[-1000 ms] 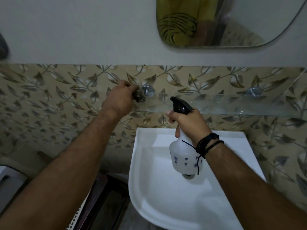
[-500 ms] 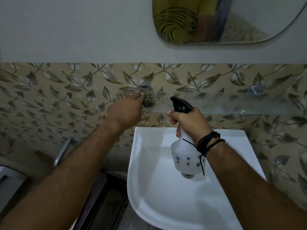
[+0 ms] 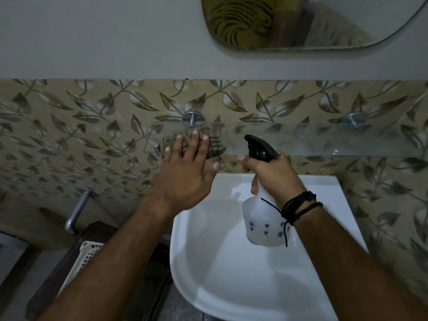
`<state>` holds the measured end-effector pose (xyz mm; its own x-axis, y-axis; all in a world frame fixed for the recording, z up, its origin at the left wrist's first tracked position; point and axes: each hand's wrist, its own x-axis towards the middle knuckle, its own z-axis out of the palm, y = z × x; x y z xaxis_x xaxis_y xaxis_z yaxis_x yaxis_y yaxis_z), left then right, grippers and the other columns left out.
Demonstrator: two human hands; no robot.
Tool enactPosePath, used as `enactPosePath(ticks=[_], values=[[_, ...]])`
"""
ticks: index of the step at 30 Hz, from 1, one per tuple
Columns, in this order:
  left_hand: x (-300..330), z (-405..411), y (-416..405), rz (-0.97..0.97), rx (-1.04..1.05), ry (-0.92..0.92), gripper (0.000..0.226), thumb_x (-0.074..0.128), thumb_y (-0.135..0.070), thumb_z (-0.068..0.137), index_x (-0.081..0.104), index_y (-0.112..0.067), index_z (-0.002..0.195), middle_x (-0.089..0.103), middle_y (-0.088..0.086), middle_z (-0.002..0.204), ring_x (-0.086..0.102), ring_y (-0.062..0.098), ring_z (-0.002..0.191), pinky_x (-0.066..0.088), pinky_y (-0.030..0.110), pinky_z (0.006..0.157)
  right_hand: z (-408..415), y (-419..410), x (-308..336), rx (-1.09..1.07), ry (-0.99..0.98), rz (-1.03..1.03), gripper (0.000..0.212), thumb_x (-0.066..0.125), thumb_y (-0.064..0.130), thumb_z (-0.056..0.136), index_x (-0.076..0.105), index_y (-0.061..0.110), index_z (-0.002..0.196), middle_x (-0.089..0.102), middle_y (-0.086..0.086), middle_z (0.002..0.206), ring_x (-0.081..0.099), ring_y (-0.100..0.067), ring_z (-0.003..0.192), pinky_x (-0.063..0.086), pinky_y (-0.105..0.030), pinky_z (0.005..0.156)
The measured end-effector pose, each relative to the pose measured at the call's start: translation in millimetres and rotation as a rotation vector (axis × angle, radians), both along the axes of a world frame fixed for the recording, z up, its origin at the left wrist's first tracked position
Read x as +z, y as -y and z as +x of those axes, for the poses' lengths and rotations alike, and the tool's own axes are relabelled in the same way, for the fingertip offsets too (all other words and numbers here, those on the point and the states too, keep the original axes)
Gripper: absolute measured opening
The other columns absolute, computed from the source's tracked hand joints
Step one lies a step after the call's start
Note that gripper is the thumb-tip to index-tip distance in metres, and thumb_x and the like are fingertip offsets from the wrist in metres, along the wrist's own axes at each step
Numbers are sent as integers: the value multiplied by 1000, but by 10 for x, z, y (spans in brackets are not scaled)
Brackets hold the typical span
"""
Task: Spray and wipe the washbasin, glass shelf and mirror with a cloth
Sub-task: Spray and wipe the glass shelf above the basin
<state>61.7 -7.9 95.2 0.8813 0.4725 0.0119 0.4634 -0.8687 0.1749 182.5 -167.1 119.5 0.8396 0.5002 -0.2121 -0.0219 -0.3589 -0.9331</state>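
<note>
On shelf's left end point(image 3: 176, 137), flat left hand point(image 3: 185, 167)

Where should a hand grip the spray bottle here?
Around the narrow neck just under the black trigger head, from the rear, as the right hand does: the spray bottle hangs upright over the basin, nozzle forward, and its wide body suits a one-hand grip less.

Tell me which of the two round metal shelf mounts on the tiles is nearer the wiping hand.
The left mount, just above the left hand flat on the glass shelf. The other mount sits far right.
</note>
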Motion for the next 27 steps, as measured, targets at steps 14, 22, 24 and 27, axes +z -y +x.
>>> enactPosePath(ticks=[14,22,24,27], values=[[-29,159,72,23,-84,-10,75,8,-68,99,-13,-30,161,-20,-5,169,-18,25,156,-11,51,122,89,227,-105,-33,-18,47,25,77,35,90,73,11,81,75,-16,80,57,-25,42,56,-60,93],[72,839,-94,-16,-121,-91,76,9,-69,100,-10,-28,162,-16,0,170,-14,31,156,-10,55,122,65,371,-79,-74,-48,48,9,75,28,94,72,22,88,75,-25,96,56,-20,43,60,-45,72],[73,882,-41,-3,-111,-100,78,8,-70,99,-11,-27,162,-16,1,170,-14,32,156,-9,56,123,83,435,-60,-87,-54,66,6,73,24,95,74,18,97,72,-25,87,53,-18,40,57,-35,61],[46,612,96,-18,-115,-52,78,6,-71,98,-12,-29,161,-17,-2,170,-16,28,156,-11,53,123,167,536,-61,-94,-41,64,26,71,19,96,70,-2,111,68,-13,69,50,-18,37,52,-24,53]])
